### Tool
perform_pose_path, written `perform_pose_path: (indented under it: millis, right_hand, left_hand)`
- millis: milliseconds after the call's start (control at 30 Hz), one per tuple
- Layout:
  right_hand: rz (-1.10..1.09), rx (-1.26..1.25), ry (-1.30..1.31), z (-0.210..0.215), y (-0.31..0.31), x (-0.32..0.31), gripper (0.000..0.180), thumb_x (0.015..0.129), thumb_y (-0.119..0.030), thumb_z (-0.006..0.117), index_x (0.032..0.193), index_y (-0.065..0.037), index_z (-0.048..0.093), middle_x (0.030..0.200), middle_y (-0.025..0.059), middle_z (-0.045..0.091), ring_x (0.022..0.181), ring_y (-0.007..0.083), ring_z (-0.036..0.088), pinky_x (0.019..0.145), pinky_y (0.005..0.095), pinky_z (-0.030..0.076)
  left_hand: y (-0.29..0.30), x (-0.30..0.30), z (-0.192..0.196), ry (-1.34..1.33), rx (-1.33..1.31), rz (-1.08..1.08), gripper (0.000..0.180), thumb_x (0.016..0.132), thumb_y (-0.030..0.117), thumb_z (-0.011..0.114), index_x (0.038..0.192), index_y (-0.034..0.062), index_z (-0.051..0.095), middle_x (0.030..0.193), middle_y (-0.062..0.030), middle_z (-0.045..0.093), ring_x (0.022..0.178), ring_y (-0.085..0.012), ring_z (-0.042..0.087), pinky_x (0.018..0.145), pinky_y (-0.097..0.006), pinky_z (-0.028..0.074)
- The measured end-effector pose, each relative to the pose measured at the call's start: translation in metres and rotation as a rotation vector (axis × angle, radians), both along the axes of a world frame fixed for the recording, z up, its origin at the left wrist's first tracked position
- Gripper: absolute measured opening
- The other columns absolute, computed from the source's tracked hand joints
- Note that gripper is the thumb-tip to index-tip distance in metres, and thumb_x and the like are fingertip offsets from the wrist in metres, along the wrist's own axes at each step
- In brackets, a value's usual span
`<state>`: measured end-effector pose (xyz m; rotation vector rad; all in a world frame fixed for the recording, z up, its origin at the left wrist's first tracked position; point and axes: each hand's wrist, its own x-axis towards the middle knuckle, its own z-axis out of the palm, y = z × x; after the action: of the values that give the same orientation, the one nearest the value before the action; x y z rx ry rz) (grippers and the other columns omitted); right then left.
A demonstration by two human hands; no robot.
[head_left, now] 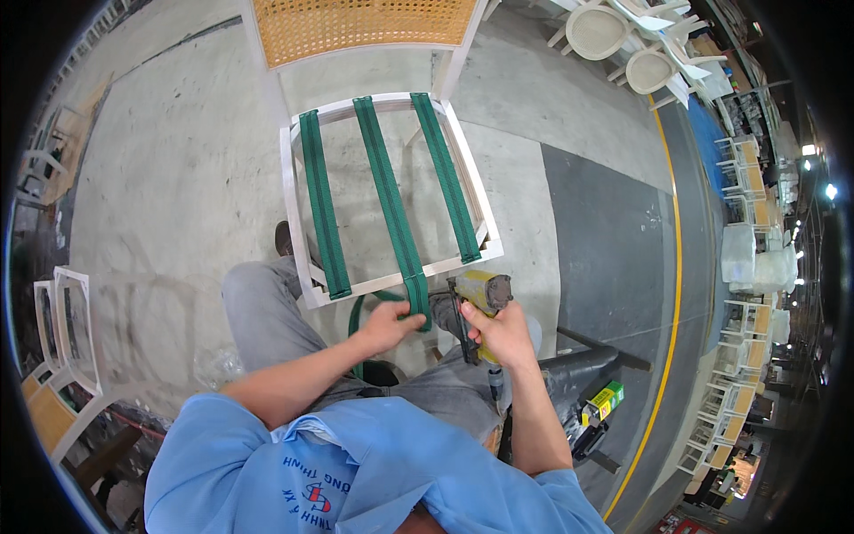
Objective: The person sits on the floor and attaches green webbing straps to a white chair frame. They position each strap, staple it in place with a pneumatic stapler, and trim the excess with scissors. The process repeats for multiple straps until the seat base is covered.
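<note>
A white wooden chair seat frame (298, 222) stands in front of me with three green webbing straps (389, 191) stretched front to back across it. My left hand (389, 322) grips the loose end of the middle strap at the frame's near rail. My right hand (501, 333) holds a yellow pneumatic staple gun (481, 294), its nose close to that same strap end. The chair's woven cane back (356, 27) rises at the far side.
Concrete floor with a darker strip and a yellow line (673, 267) on the right. White chair frames (67, 329) lean at left; more chairs (623, 36) stand at the far right. A green and yellow box (605, 398) sits on a dark stand beside my right arm.
</note>
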<state>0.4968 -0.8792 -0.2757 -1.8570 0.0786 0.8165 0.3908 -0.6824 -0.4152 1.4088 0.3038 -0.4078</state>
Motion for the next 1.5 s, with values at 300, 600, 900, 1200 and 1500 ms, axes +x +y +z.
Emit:
perform_pose_path:
  millis: [300, 600, 900, 1200, 1500]
  right_hand:
    - [0.076, -0.098, 0.101, -0.026, 0.047, 0.014, 0.028, 0.092, -0.023, 0.078, 0.106, -0.001, 0.068, 0.076, -0.0001, 0.064, 0.054, 0.0078, 0.055, 0.047, 0.0254, 0.044]
    - [0.104, -0.192, 0.065, -0.029, 0.078, 0.014, 0.022, 0.095, -0.019, 0.075, 0.103, 0.000, 0.068, 0.076, 0.0006, 0.064, 0.054, 0.0085, 0.054, 0.047, 0.0257, 0.043]
    - [0.113, -0.198, 0.060, -0.035, 0.080, 0.012, 0.025, 0.092, -0.019, 0.077, 0.107, -0.001, 0.069, 0.077, 0.0004, 0.067, 0.053, 0.0077, 0.054, 0.049, 0.0260, 0.045]
    - [0.191, -0.252, 0.039, -0.037, 0.087, 0.002, 0.028, 0.091, -0.020, 0.078, 0.109, -0.001, 0.070, 0.079, 0.0015, 0.069, 0.054, 0.0082, 0.056, 0.052, 0.0265, 0.047]
    - [-0.082, -0.086, -0.073, 0.029, 0.010, -0.005, 0.030, 0.096, -0.021, 0.074, 0.113, 0.003, 0.066, 0.092, 0.0065, 0.069, 0.062, 0.0139, 0.062, 0.056, 0.0285, 0.052]
  left_hand:
    - [0.086, 0.091, 0.034, 0.292, -0.381, 0.284, 0.030, 0.105, 0.028, 0.051, 0.122, 0.0050, 0.061, 0.106, -0.0056, 0.077, 0.061, -0.0093, 0.058, 0.052, -0.029, 0.049]
    - [0.090, 0.101, 0.024, 0.331, -0.354, 0.236, 0.029, 0.103, 0.030, 0.051, 0.118, 0.0073, 0.062, 0.107, -0.0028, 0.077, 0.080, -0.0087, 0.068, 0.051, -0.030, 0.046]
    - [0.097, 0.104, 0.022, 0.339, -0.335, 0.181, 0.025, 0.102, 0.028, 0.051, 0.111, 0.0098, 0.065, 0.102, 0.0012, 0.076, 0.081, -0.0092, 0.062, 0.057, -0.031, 0.043]
    - [0.098, 0.101, 0.017, 0.290, -0.355, 0.183, 0.025, 0.102, 0.029, 0.052, 0.109, 0.0080, 0.064, 0.101, -0.0021, 0.078, 0.060, -0.0073, 0.054, 0.047, -0.027, 0.040]
    - [0.092, 0.085, 0.026, 0.261, -0.198, 0.109, 0.033, 0.104, 0.030, 0.053, 0.119, 0.0031, 0.066, 0.096, -0.0040, 0.071, 0.082, -0.0118, 0.060, 0.064, -0.031, 0.049]
